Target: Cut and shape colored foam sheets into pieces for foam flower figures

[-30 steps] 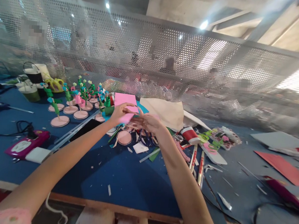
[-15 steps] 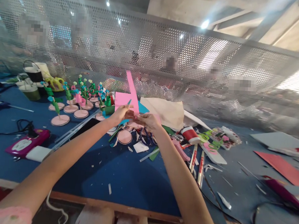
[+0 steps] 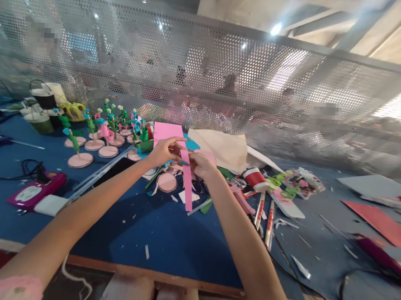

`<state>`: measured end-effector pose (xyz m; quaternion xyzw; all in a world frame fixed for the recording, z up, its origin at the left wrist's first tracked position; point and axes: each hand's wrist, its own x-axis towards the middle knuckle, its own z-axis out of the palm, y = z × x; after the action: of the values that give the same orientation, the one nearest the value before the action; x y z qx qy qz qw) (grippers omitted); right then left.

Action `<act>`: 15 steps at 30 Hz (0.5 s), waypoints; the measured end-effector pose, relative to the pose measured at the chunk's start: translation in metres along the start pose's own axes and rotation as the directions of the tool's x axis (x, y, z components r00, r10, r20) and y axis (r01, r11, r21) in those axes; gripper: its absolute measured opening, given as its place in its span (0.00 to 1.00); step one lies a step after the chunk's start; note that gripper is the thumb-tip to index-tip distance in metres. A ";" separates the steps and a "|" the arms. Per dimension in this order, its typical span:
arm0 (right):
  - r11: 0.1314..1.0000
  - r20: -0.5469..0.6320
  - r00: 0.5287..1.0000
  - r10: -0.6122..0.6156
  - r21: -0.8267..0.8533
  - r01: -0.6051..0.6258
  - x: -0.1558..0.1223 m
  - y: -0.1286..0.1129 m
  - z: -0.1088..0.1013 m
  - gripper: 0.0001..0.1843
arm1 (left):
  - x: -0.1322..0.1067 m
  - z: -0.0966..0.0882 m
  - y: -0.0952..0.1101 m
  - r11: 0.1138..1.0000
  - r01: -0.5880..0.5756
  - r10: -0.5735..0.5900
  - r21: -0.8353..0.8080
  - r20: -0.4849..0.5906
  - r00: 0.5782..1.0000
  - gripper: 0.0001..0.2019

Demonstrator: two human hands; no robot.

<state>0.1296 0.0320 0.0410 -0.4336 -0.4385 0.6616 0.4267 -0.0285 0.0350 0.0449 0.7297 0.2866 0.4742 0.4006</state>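
Observation:
My left hand (image 3: pixel 163 151) and my right hand (image 3: pixel 202 164) meet above the middle of the blue table (image 3: pixel 168 238). Both pinch a long pink paper strip (image 3: pixel 186 185), which hangs down from my fingers toward the table. Behind them a pink paper sheet (image 3: pixel 167 131) stands partly hidden by my left hand. Round pink discs (image 3: pixel 166 183) and paper scraps lie beneath my hands.
Several paper flowers on pink round bases (image 3: pixel 96 134) stand at the back left. A purple device (image 3: pixel 35 193) with cables lies left. A red-capped bottle (image 3: pixel 255 179), sticks and cuttings lie right, red sheet (image 3: pixel 379 223) far right. A perforated metal screen (image 3: pixel 204 82) closes the back; people sit behind it.
The pink strip stuck up above my hands half a second ago; now it hangs down below them. My hands stayed close together in about the same place.

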 end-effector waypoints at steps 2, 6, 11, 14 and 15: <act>0.999 0.021 0.999 0.034 -0.017 -0.033 -0.003 -0.002 0.001 0.09 | 0.000 -0.005 -0.002 0.999 -0.030 0.029 0.027 0.018 0.999 0.32; 0.996 0.085 0.993 0.083 -0.035 -0.080 -0.008 -0.006 -0.003 0.10 | 0.000 -0.009 -0.003 0.991 -0.098 0.092 0.089 0.069 0.993 0.26; 0.992 0.262 0.960 0.100 0.044 -0.116 -0.012 -0.014 -0.015 0.08 | 0.000 -0.008 -0.005 0.959 -0.223 0.218 0.174 0.045 0.975 0.15; 0.976 0.333 0.934 0.131 0.124 -0.181 -0.017 -0.022 -0.018 0.10 | 0.001 -0.009 -0.005 0.927 -0.290 0.297 0.237 0.005 0.955 0.10; 0.964 0.353 0.923 0.154 0.150 -0.218 -0.019 -0.024 -0.018 0.11 | 0.001 -0.010 -0.005 0.915 -0.310 0.320 0.259 0.001 0.947 0.08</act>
<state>0.1560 0.0238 0.0636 -0.3116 -0.3979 0.8018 0.3188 -0.0378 0.0411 0.0436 0.8017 0.2323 0.5067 0.2156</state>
